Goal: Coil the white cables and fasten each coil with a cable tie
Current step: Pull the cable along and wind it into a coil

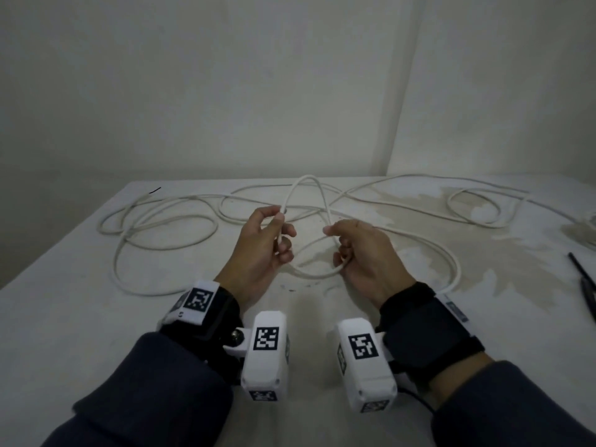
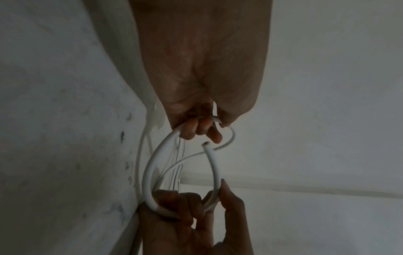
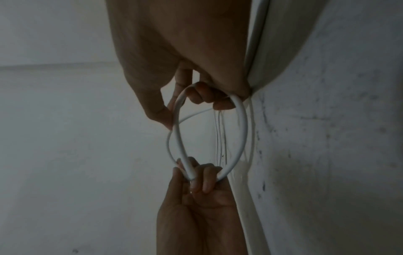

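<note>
A long white cable (image 1: 325, 204) lies in loose loops across the white table (image 1: 96, 317). Its near part forms one small loop held up between both hands. My left hand (image 1: 282, 230) pinches the loop's left side near the cut cable end (image 2: 205, 144), fingers curled round it. My right hand (image 1: 335, 243) grips the loop's right side, where the strands cross. In the right wrist view the loop (image 3: 242, 131) is a rounded oval, with my right hand (image 3: 207, 96) above and my left hand (image 3: 196, 179) below. The left wrist view shows my left hand (image 2: 198, 129) and my right hand (image 2: 196, 212) on the same loop.
More loose cable loops sprawl at the left (image 1: 167, 217) and far right (image 1: 471, 204) of the table. Black cable ties (image 1: 583, 285) lie at the right edge. A small black piece (image 1: 154, 189) sits near the far left corner. Walls close the back and right.
</note>
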The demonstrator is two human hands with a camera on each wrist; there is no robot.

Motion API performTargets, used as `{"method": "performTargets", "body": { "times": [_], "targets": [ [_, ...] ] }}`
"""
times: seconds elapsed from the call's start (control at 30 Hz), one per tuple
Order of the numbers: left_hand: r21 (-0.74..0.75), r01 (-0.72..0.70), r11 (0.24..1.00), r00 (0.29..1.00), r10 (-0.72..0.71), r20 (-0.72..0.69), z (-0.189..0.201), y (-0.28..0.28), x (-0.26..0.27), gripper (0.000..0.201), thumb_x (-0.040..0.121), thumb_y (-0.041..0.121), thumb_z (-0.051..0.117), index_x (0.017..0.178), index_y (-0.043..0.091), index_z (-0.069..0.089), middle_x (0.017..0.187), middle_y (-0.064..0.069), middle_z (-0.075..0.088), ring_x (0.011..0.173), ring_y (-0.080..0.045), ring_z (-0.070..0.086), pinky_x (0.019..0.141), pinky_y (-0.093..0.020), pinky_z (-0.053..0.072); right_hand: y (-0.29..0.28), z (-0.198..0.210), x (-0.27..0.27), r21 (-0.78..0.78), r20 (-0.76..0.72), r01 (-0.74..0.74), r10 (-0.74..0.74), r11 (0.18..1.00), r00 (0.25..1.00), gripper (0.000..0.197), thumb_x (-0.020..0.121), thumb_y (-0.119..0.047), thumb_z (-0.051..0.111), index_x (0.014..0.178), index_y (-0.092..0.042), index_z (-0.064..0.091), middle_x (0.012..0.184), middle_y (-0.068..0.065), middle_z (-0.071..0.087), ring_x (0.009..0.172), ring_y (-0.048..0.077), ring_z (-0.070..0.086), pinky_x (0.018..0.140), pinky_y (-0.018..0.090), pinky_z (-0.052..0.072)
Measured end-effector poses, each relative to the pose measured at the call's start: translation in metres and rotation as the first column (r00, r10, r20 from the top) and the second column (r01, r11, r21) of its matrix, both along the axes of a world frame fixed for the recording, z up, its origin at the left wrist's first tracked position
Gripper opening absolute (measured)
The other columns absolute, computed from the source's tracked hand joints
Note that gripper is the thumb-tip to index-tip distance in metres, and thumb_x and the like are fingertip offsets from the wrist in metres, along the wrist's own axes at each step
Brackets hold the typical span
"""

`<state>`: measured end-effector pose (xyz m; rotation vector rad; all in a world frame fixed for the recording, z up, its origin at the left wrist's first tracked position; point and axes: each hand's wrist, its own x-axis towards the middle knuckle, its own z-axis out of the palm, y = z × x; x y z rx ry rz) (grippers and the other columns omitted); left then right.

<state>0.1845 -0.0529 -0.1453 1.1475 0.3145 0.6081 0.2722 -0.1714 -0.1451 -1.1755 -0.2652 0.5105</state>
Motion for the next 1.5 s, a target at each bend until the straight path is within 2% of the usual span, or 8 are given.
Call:
{"method": "performTargets", "body": {
  "times": [0.13, 0.4, 0.57, 0.7, 1.03, 1.23, 1.37, 1.5],
  "targets": [
    [0.133, 0.082, 0.988, 0.993, -0.071, -0.09, 0.0, -0.007, 0.002, 0.025, 0.104, 0.014, 0.031, 0.105, 0.01, 0.055, 0.071, -0.008, 0.057, 0.044, -0.007, 0.033, 0.043, -0.019, 0.028, -0.002, 0.001, -0.003, -0.12, 0.247, 0.084, -0.052, 0.989, 0.968, 0.027, 0.069, 0.01, 0.064, 0.068, -0.015, 0.055, 0.065, 0.009, 0.049, 0.059, 0.02, 0.041, 0.051, 0.028, 0.033],
    [0.28, 0.318, 0.906, 0.935, -0.251, -0.251, -0.002, -0.017, -0.003, 0.022, 0.093, -0.003, 0.051, 0.114, 0.004, 0.048, 0.077, -0.008, 0.063, 0.048, -0.007, 0.04, 0.049, -0.018, 0.033, -0.008, 0.007, -0.004, -0.145, 0.446, 0.099, -0.025, 0.984, 0.894, 0.034, 0.071, 0.006, 0.074, 0.093, -0.015, 0.057, 0.065, 0.007, 0.049, 0.056, 0.015, 0.048, 0.052, 0.021, 0.044],
    [-0.068, 0.303, 0.951, 0.951, -0.306, -0.042, -0.001, -0.019, -0.001, 0.022, 0.096, -0.007, 0.039, 0.104, 0.001, 0.057, 0.07, -0.003, 0.054, 0.049, -0.005, 0.038, 0.048, -0.014, 0.037, -0.012, 0.009, -0.002, -0.128, 0.297, -0.032, 0.069, 0.991, 0.952, 0.035, 0.08, -0.014, 0.075, 0.11, -0.02, 0.058, 0.093, 0.011, 0.066, 0.081, 0.017, 0.065, 0.073, 0.029, 0.052],
    [-0.328, 0.235, 0.915, 0.971, -0.209, 0.113, 0.003, -0.015, 0.0, 0.022, 0.097, -0.004, 0.036, 0.09, 0.004, 0.055, 0.073, -0.007, 0.051, 0.06, -0.008, 0.041, 0.063, -0.018, 0.045, -0.013, 0.008, -0.009, -0.286, 0.235, -0.27, 0.34, 0.92, 0.911, 0.042, 0.077, -0.015, 0.077, 0.114, -0.019, 0.058, 0.09, 0.011, 0.073, 0.076, 0.02, 0.07, 0.075, 0.035, 0.055],
    [0.0, 0.093, 0.996, 0.994, -0.093, -0.052, -0.002, -0.015, -0.001, 0.02, 0.095, 0.013, 0.053, 0.076, 0.007, 0.054, 0.061, -0.004, 0.05, 0.053, -0.012, 0.052, 0.059, -0.021, 0.051, -0.015, 0.008, -0.007, -0.356, 0.275, -0.25, 0.357, 0.901, 0.893, 0.031, 0.077, -0.006, 0.076, 0.106, -0.011, 0.065, 0.084, 0.013, 0.073, 0.077, 0.018, 0.064, 0.071, 0.027, 0.049],
    [0.02, -0.073, 0.997, 0.995, 0.074, -0.074, 0.001, -0.011, -0.002, 0.01, 0.09, 0.004, 0.057, 0.095, 0.013, 0.057, 0.067, 0.001, 0.057, 0.055, -0.007, 0.049, 0.051, -0.018, 0.041, -0.015, 0.006, -0.006, -0.395, 0.255, -0.314, 0.431, 0.863, 0.866, 0.031, 0.084, 0.003, 0.065, 0.109, -0.015, 0.06, 0.078, 0.011, 0.064, 0.07, 0.019, 0.06, 0.071, 0.031, 0.05],
    [0.033, -0.006, 0.999, 0.997, 0.008, -0.073, 0.001, -0.012, -0.003, 0.017, 0.094, 0.01, 0.055, 0.078, 0.01, 0.058, 0.067, 0.0, 0.054, 0.048, -0.003, 0.046, 0.048, -0.015, 0.039, -0.019, 0.01, -0.003, -0.348, 0.279, -0.298, 0.402, 0.889, 0.872, 0.043, 0.09, 0.003, 0.057, 0.126, -0.02, 0.05, 0.08, 0.009, 0.064, 0.072, 0.019, 0.06, 0.074, 0.034, 0.052],
    [-0.081, 0.19, 0.978, 0.977, -0.196, -0.08, 0.0, -0.016, -0.005, 0.01, 0.092, 0.004, 0.055, 0.098, -0.002, 0.061, 0.073, -0.001, 0.067, 0.064, -0.006, 0.057, 0.056, -0.014, 0.047, -0.027, 0.013, 0.013, -0.133, 0.252, -0.162, 0.191, 0.978, 0.949, 0.047, 0.093, 0.004, 0.05, 0.132, -0.022, 0.046, 0.071, 0.007, 0.068, 0.072, 0.017, 0.065, 0.079, 0.034, 0.052]
  ]
}}
